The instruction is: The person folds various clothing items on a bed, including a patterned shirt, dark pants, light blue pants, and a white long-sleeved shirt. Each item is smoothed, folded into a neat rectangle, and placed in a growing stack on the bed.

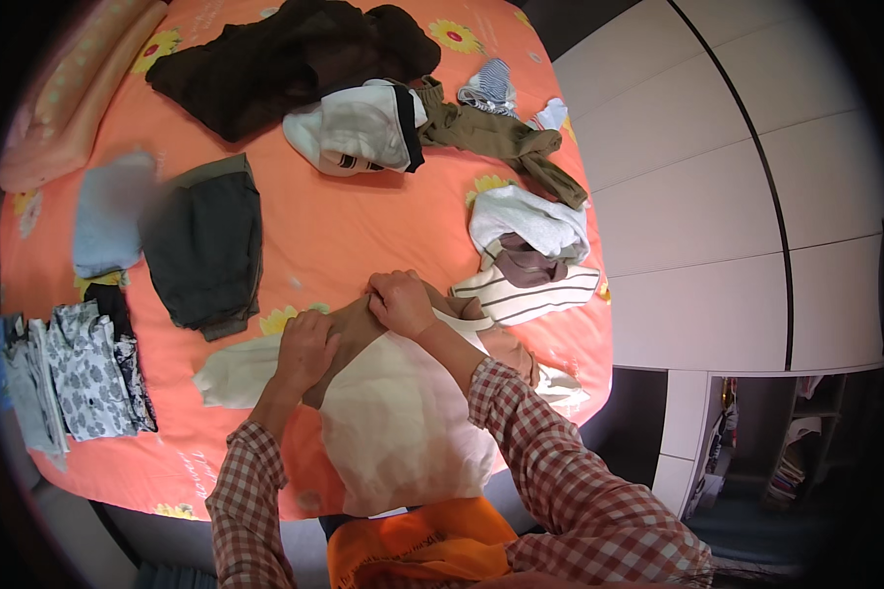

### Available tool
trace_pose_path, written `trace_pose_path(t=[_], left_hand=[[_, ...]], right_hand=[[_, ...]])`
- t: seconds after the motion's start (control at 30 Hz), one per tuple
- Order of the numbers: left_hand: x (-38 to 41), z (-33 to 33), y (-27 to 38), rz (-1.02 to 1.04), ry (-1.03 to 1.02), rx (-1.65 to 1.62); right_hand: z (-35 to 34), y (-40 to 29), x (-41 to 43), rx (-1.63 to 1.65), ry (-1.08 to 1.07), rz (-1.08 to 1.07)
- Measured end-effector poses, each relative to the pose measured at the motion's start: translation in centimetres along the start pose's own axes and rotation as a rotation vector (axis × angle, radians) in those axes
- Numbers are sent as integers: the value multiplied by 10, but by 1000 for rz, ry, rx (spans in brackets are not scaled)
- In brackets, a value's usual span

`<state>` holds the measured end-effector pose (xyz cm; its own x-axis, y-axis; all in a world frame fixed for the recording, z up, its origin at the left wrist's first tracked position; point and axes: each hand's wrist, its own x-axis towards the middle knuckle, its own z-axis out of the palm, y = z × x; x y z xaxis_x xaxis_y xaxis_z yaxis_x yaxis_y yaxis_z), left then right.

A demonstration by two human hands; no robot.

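Note:
A cream long-sleeved top with brown shoulders (405, 412) lies spread at the near edge of the bed, its lower part hanging towards me. My right hand (404, 303) has its fingers bent on the brown shoulder beside the collar; whether it pinches the cloth is hidden. Over the brown upper part of the left sleeve rests my left hand (308, 350), fingers curled, its grip on the fabric unclear. The cream sleeve end (239, 372) stretches out to the left. Part of the other sleeve lies at the right, partly covered by my forearm.
Folded dark trousers (206, 250), a light blue garment (107, 228) and folded patterned clothes (92, 375) lie left. Dark clothing (280, 66), a white garment (361, 129) and olive trousers (486, 132) lie beyond. A striped garment (530, 291) lies right, near a wardrobe (692, 184).

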<state>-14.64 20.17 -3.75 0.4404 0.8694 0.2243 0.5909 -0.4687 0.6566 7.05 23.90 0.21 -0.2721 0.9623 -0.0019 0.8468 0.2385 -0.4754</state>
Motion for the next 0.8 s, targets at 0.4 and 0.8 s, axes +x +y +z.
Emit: trace_pose_path(t=[0.4,0.8], left_hand=[[2,0,-14,-95,139,130],[14,2,-23,-190,94,311]], right_hand=[[22,10,-3,82,152,-26],[51,13,9,-145,256,-2]])
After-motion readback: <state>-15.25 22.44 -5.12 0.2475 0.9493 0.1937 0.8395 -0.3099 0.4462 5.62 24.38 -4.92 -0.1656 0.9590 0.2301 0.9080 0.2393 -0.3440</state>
